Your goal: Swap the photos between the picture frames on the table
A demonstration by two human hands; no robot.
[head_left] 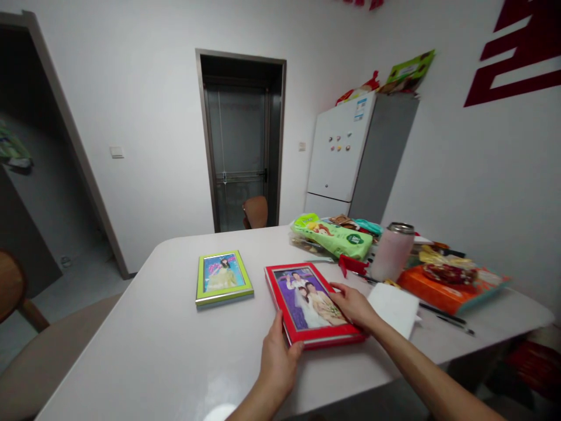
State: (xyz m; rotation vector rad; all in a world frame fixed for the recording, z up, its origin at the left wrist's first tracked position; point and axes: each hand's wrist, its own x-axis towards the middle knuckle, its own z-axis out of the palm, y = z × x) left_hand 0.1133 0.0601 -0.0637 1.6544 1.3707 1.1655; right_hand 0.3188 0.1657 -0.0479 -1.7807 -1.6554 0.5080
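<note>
Red photo frame (pixel 307 304) was clasped by left hand (pixel 278 356), right hand (pixel 353 305) laid over its edge; a slack hold could drop it.

Walls: plain white (pixel 144 117), big red wall lettering (pixel 512 58) up on the right
Door: dark-framed doorway (pixel 241 140), metal door inside, brown chair (pixel 256 211) right in front
Fridge: white fridge (pixel 337 146) in the corner, snack bags (pixel 405 73) piled on top
Floor: pale grey tile (pixel 79 280)
Light: soft, kinda flat indoor light
</note>
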